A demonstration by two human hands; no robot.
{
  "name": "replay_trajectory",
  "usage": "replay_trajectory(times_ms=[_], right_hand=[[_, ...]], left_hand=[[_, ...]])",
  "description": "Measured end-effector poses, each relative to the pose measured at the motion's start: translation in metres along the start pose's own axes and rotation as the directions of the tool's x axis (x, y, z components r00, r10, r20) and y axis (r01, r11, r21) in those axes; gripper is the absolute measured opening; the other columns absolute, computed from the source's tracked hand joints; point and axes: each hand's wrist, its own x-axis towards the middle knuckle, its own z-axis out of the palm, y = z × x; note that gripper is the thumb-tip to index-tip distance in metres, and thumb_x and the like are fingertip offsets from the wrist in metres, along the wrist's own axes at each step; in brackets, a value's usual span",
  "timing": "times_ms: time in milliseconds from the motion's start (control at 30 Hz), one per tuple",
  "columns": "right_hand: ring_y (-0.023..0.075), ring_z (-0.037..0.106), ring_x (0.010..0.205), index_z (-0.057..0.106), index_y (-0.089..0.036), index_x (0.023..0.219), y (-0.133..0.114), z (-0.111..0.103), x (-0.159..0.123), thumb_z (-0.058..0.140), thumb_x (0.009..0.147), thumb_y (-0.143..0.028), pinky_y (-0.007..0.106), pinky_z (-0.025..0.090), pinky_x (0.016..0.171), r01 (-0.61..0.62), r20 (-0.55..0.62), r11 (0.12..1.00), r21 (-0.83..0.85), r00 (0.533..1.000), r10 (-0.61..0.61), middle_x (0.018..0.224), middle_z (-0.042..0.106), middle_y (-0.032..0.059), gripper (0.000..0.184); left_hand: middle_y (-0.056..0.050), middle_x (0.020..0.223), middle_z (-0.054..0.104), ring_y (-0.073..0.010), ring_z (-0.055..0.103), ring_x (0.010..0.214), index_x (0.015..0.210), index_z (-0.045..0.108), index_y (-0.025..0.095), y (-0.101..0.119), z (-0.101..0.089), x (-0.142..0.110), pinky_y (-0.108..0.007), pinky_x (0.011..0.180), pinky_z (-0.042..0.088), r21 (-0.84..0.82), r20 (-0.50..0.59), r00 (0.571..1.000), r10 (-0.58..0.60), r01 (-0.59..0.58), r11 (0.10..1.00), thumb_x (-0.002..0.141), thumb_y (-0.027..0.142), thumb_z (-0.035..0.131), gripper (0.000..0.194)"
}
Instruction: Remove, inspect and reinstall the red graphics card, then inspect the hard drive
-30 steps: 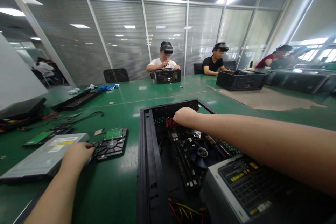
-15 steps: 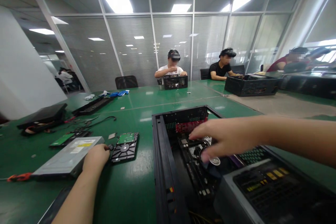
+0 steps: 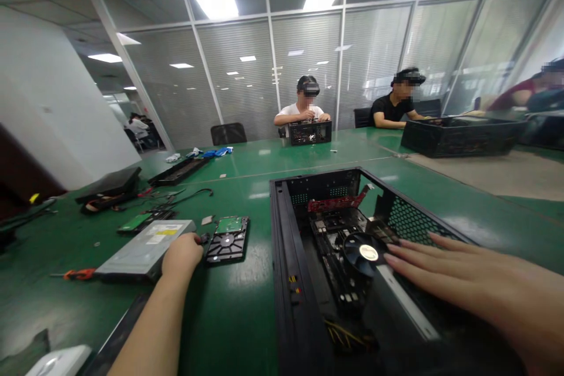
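Note:
My left hand (image 3: 183, 255) rests beside a silver optical drive (image 3: 152, 247), its fingers curled. A small dark piece shows at the fingertips, near a hard drive (image 3: 228, 241) lying on the green table (image 3: 229, 317). An open black computer case (image 3: 282, 258) stands in front of me. My right hand (image 3: 467, 282) is stretched flat with fingers apart over the case's right part, above a dark box-like part with a pale strip (image 3: 405, 305). Close to its fingertips is the round CPU fan (image 3: 368, 252). Behind the fan a red circuit card (image 3: 337, 204) sits tilted.
An orange-handled screwdriver (image 3: 79, 274) lies left of the optical drive. Cables (image 3: 180, 200), another green-board drive (image 3: 136, 221) and a black panel (image 3: 110, 183) lie farther back. Two people work across the table at black cases (image 3: 311, 132); another person is at the far right.
My right hand has moved down and right, from above the motherboard to over the box-like part, its fingers now flatter. The view has turned slightly left. My left hand stays beside the optical drive.

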Motion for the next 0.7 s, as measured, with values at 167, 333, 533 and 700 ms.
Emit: replay_trajectory(times_ms=[167, 333, 533, 700], right_hand=[[0.0433, 0.054, 0.124, 0.055, -0.029, 0.14, 0.01, -0.001, 0.1, 0.085, 0.05, -0.055, 0.066, 0.025, 0.112, -0.06, 0.18, 0.986, -0.155, 0.98, 0.088, 0.14, 0.058, 0.0114, 0.098], [0.0412, 0.061, 0.109, 0.07, -0.024, 0.119, 0.051, 0.031, 0.199, 0.075, 0.059, -0.072, 0.064, 0.026, 0.106, -0.231, -0.012, 0.913, -0.335, 0.97, 0.241, 0.112, 0.072, 0.0148, 0.077], [0.0335, 0.064, 0.101, 0.069, -0.016, 0.11, 0.076, 0.079, 0.289, 0.068, 0.075, -0.066, 0.045, 0.04, 0.09, -0.454, -0.205, 0.834, -0.312, 0.89, 0.408, 0.106, 0.071, 0.0196, 0.061], [0.0353, 0.061, 0.107, 0.067, -0.011, 0.105, 0.085, 0.099, 0.319, 0.071, 0.078, -0.058, 0.049, 0.037, 0.093, -0.481, -0.283, 0.823, -0.3, 0.869, 0.405, 0.106, 0.069, 0.0227, 0.054]], left_hand=[[-0.015, 0.103, 0.073, -0.0328, 0.068, 0.096, 0.094, 0.071, 0.019, 0.005, -0.007, -0.01, -0.037, 0.077, 0.052, -0.027, -0.031, 1.0, -0.002, 0.001, 1.0, 0.068, 0.02, 0.056, 0.03], [-0.019, 0.109, 0.07, -0.0338, 0.065, 0.102, 0.106, 0.068, 0.014, 0.032, -0.015, -0.024, -0.04, 0.085, 0.05, -0.033, -0.133, 0.99, 0.055, -0.06, 0.998, 0.081, 0.029, 0.049, 0.035], [-0.023, 0.137, 0.054, -0.0355, 0.054, 0.124, 0.135, 0.052, 0.008, 0.081, 0.003, -0.047, -0.041, 0.1, 0.043, 0.014, -0.175, 0.962, 0.208, -0.209, 0.978, 0.084, 0.068, 0.044, 0.079], [-0.028, 0.157, 0.026, -0.0449, 0.026, 0.143, 0.149, 0.034, 0.007, 0.09, 0.022, -0.055, -0.059, 0.113, 0.022, 0.005, -0.11, 0.964, 0.241, -0.242, 0.97, 0.07, 0.084, 0.047, 0.111]])
